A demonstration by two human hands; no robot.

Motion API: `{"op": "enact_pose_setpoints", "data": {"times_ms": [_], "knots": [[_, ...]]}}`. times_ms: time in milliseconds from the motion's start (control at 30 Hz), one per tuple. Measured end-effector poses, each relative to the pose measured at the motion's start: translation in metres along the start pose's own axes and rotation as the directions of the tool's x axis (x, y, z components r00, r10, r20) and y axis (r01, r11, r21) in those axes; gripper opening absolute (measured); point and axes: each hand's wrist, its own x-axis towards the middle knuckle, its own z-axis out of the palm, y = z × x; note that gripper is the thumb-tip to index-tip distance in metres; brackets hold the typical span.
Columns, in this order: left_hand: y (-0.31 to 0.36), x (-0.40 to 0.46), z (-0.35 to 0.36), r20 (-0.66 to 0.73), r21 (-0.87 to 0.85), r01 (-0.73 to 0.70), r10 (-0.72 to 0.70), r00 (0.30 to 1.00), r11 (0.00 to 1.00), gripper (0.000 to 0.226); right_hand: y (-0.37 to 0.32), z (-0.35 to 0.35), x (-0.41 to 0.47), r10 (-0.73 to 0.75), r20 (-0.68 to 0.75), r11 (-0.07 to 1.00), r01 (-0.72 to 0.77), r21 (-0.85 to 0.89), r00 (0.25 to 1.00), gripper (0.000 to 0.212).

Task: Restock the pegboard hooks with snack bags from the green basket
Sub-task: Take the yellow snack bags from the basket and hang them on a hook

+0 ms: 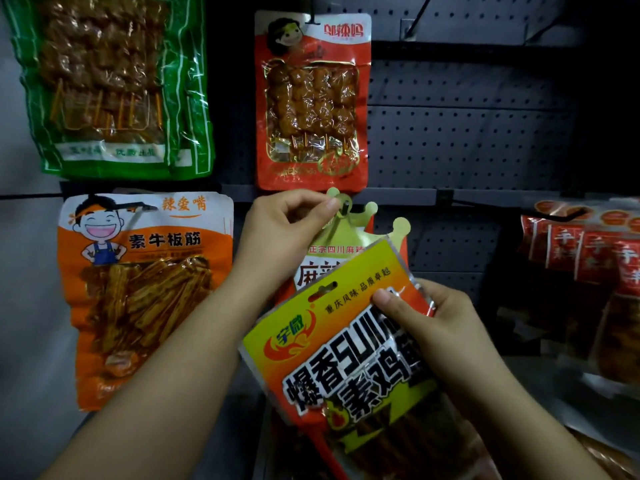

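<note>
The left hand (287,223) pinches the gold crown-shaped top of a red-and-white snack bag (349,233) at the tip of a dark metal hook (344,206), thumb and forefinger closed on the foil edge. At about five o'clock from it, the right hand (436,327) grips a yellow-and-orange plastic snack bag (332,368), thumb pressed on its front, fingers curled behind. That bag tilts to the right and overlaps the crown-topped bag; its black block characters read "爆香" and "素鸡", with "重庆风味·品质卓越" in small print under the hang slot.

At nine o'clock from the hands hangs an orange bag with a laughing cartoon boy (145,289), marked "辣爱嘴" and "素牛板筋". At twelve o'clock hangs a red bag of skewered brown pieces (311,102); at eleven o'clock a green-edged clear bag of skewers (110,84), its label blurred. At three o'clock red packets (585,258) hang from another hook. Behind everything is the dark grey perforated pegboard (467,133).
</note>
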Motion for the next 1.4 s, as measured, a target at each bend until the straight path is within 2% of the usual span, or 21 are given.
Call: {"op": "enact_pose_setpoints", "data": {"times_ms": [67,167,233,367,467,667,767,900,967,1033,1067,1133,1200,1267,1333,1400], "knots": [[-0.011,0.003,0.001,-0.028,-0.008,0.014,-0.015,1.000,1.000,0.006,0.009,0.004,0.011,0.035,-0.036,0.998,-0.037,-0.048,0.999,0.017],[-0.031,0.003,0.000,-0.043,-0.047,0.124,-0.126,0.991,0.991,0.026,0.022,0.010,0.034,0.077,-0.108,0.993,-0.086,-0.082,0.991,0.016],[-0.046,0.004,-0.001,0.005,-0.070,0.234,-0.234,0.972,0.970,0.031,0.028,0.011,0.051,0.079,-0.164,0.989,-0.097,-0.109,0.983,0.017],[-0.068,0.017,0.009,0.060,-0.030,0.414,-0.412,0.909,0.910,0.015,0.037,0.010,0.081,0.080,-0.218,0.985,-0.110,-0.132,0.973,0.015],[-0.079,0.030,0.019,0.028,-0.034,0.455,-0.454,0.891,0.890,0.031,0.043,0.008,0.095,0.092,-0.239,0.975,-0.136,-0.174,0.967,0.018],[-0.100,0.047,0.035,-0.118,0.103,0.424,-0.412,0.904,0.900,0.025,0.059,0.010,0.110,0.128,-0.297,0.933,-0.216,-0.288,0.946,0.019],[-0.106,0.049,0.038,-0.182,0.133,0.417,-0.392,0.902,0.899,0.029,0.065,0.008,0.112,0.166,-0.308,0.907,-0.267,-0.326,0.937,0.018],[-0.110,0.042,0.037,-0.179,0.069,0.413,-0.396,0.901,0.908,0.023,0.068,0.003,0.107,0.166,-0.296,0.919,-0.257,-0.299,0.941,0.013],[-0.110,0.033,0.034,-0.220,0.085,0.403,-0.377,0.900,0.911,0.040,0.068,-0.001,0.100,0.135,-0.289,0.944,-0.212,-0.252,0.948,0.012],[-0.106,0.019,0.031,-0.286,0.158,0.350,-0.297,0.911,0.923,0.047,0.066,-0.007,0.090,0.114,-0.289,0.966,-0.175,-0.192,0.950,0.011],[-0.102,0.011,0.030,-0.304,0.175,0.307,-0.246,0.920,0.935,0.041,0.065,-0.009,0.084,0.110,-0.291,0.974,-0.162,-0.159,0.950,0.010],[-0.092,-0.005,0.031,-0.251,0.163,0.221,-0.176,0.952,0.962,0.021,0.063,-0.014,0.073,0.116,-0.294,0.987,-0.144,-0.075,0.949,0.011],[-0.078,-0.019,0.036,-0.105,0.125,0.174,-0.161,0.981,0.977,0.007,0.060,-0.021,0.061,0.118,-0.296,0.992,-0.123,0.000,0.948,0.012],[-0.064,-0.026,0.044,0.015,0.065,0.181,-0.182,0.983,0.981,0.006,0.055,-0.030,0.051,0.088,-0.313,0.996,-0.078,0.044,0.946,0.011],[-0.051,-0.027,0.052,0.052,0.090,0.189,-0.194,0.980,0.978,0.012,0.050,-0.042,0.041,0.043,-0.340,0.998,-0.024,0.061,0.939,0.010],[-0.038,-0.028,0.062,0.105,0.032,0.191,-0.193,0.976,0.981,0.016,0.046,-0.057,0.030,0.005,-0.348,0.998,0.016,0.058,0.938,0.011]]}}
